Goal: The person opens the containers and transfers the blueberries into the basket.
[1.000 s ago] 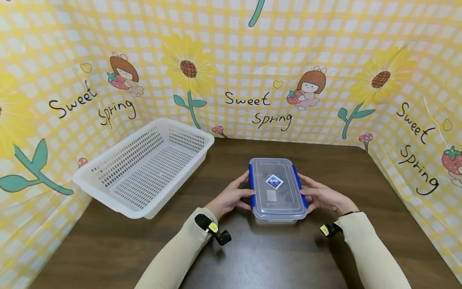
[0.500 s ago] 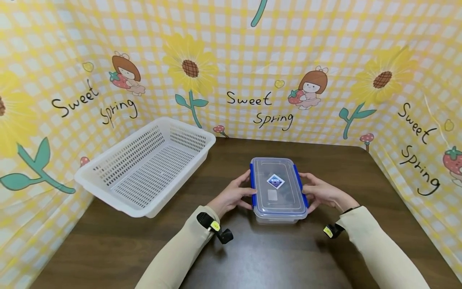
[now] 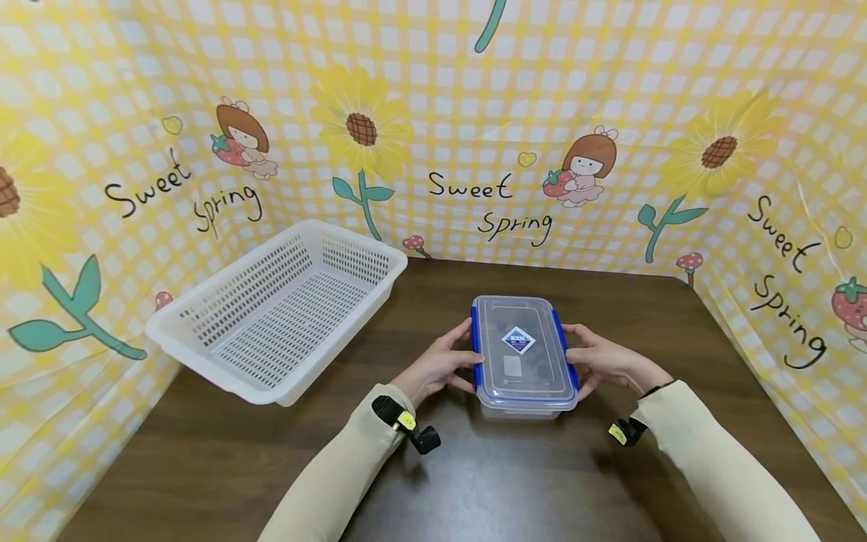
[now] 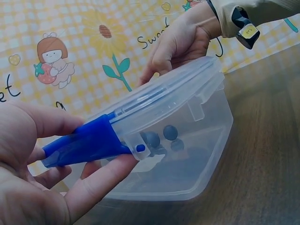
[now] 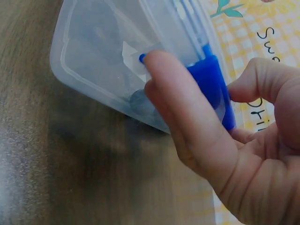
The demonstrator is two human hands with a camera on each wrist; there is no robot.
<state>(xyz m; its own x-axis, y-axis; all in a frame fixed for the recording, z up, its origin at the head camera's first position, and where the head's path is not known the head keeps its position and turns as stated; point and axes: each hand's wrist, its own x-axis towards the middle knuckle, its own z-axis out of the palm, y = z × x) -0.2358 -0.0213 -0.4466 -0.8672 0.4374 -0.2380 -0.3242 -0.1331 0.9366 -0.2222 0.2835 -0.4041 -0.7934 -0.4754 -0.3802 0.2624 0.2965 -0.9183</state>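
A clear plastic food container (image 3: 521, 354) with its lid on and blue side latches stands on the table in front of me. My left hand (image 3: 440, 365) holds its left side, with thumb and fingers round the blue latch (image 4: 89, 140) in the left wrist view. On the opposite side my right hand (image 3: 606, 361) grips the other blue latch (image 5: 208, 84). Several dark round objects, among them a small ball (image 4: 170, 132), show through the container's wall. A blue-and-white diamond sticker (image 3: 518, 341) marks the lid.
A white perforated plastic basket (image 3: 325, 346) stands to the left on the brown wooden table (image 3: 501, 482), with nothing visible inside. Yellow checked cloth (image 3: 460, 113) with flowers and lettering surrounds the table at the back and sides.
My right forearm has shifted slightly outward to the right, and its fingers have moved a little on the latch side. The container and left hand stay nearly in place; the head view has shifted slightly.
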